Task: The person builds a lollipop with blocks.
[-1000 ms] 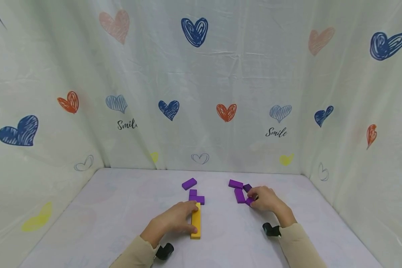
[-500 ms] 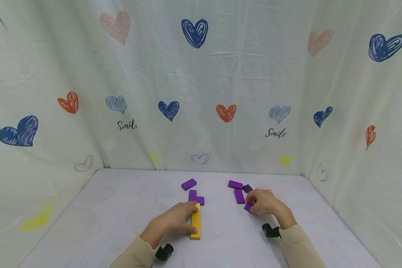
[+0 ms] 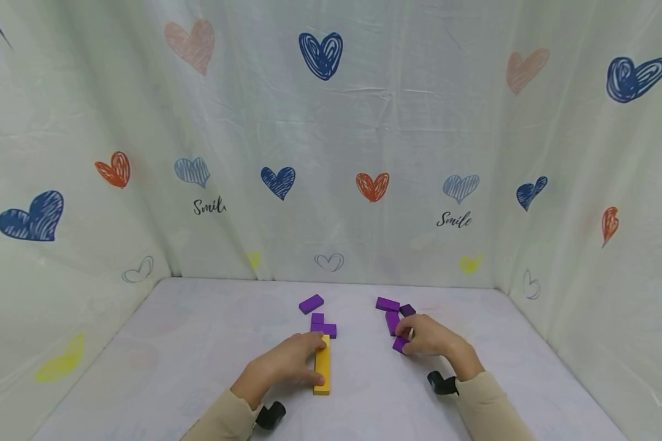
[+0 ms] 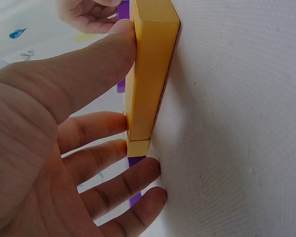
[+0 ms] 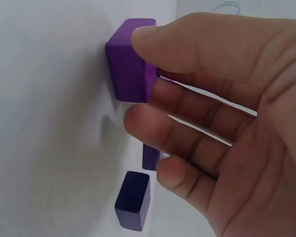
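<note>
My left hand (image 3: 281, 364) holds a long yellow wooden block (image 3: 323, 362) lying on the table, thumb near its close end and fingers toward its far end. In the left wrist view the thumb presses the side of the yellow block (image 4: 152, 74), and a seam shows near its far end. Purple blocks (image 3: 328, 331) sit just beyond it in an L shape. My right hand (image 3: 433, 339) pinches a small purple block (image 3: 399, 345) on the table between thumb and fingers. The right wrist view shows the thumb on that purple block (image 5: 126, 69), the lower fingers curled beside it.
One purple block (image 3: 311, 304) lies alone at the back. Beyond my right hand are another purple block (image 3: 388, 304), a dark purple one (image 3: 407, 310) and a partly covered one (image 3: 391, 322). A heart-printed curtain (image 3: 331, 135) surrounds the white table (image 3: 209, 343).
My right hand has drawn its purple block left and toward me, away from the dark purple block. The left hand stays in place on the yellow block.
</note>
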Motion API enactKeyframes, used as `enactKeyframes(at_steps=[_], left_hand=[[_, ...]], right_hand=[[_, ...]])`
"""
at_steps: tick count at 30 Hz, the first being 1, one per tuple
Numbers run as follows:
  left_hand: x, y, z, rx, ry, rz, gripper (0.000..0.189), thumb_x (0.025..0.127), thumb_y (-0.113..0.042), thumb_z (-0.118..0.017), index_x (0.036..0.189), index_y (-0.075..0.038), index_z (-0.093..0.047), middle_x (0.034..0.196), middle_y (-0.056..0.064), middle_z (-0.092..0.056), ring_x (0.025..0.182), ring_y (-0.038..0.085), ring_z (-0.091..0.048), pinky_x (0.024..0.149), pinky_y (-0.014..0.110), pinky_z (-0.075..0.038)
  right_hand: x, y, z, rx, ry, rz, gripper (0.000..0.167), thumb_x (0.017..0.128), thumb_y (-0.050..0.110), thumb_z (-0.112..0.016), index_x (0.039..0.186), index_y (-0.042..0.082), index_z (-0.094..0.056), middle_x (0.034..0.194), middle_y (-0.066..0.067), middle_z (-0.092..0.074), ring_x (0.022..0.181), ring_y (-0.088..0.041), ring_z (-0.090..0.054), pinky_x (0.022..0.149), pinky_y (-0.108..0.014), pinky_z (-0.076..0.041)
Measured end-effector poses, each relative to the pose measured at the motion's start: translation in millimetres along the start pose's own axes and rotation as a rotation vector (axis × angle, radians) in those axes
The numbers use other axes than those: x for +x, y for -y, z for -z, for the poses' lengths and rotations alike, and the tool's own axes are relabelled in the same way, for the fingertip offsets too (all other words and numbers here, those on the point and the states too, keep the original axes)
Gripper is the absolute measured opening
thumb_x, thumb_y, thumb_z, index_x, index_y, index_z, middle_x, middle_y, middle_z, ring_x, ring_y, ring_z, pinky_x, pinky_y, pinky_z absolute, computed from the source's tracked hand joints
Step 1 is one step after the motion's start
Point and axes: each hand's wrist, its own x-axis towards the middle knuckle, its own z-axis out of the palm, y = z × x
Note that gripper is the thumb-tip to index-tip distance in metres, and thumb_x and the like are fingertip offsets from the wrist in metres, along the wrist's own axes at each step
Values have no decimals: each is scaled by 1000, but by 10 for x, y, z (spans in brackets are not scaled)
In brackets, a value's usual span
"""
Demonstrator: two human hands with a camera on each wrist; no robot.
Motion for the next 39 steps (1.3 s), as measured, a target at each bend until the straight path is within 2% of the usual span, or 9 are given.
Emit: enactKeyframes(at_steps=[6, 20, 32, 39], left_hand=[[2, 2, -3, -4, 1, 3, 65, 74, -39, -81, 129, -14, -57, 138, 4, -51, 128, 28, -44, 108, 48, -34], [8, 8, -15, -5, 5, 11, 66, 74, -39, -81, 130, -14, -56, 139, 5, -50, 130, 28, -42, 109, 48, -33], [1, -12, 25, 11, 6, 14, 66, 74, -39, -81, 130, -12, -57, 136, 5, -52, 127, 28, -44, 108, 49, -34], [0, -13, 15, 1, 10, 20, 66, 74, -39, -81, 130, -13, -57, 138, 5, -51, 129, 29, -43, 109, 49, -33]], right_hand=[[68, 13, -55, -22, -11, 71, 23, 75, 4, -76, 96, 11, -68, 88, 3, -61, 81, -15, -55, 72, -33, -50], [134, 183, -173, -36, -12, 129, 24, 79, 7, -75, 103, 9, -71, 93, 5, -63, 83, -14, -53, 76, -35, -51], [305, 340, -207, 16, 8, 114, 26, 80, 7, -74, 106, 9, -70, 95, 4, -64, 85, -15, -56, 79, -36, -52], [415, 368, -257, 34, 7, 75, 26, 80, 8, -74, 106, 12, -70, 94, 4, -63, 86, -16, -56, 80, -36, -53]])
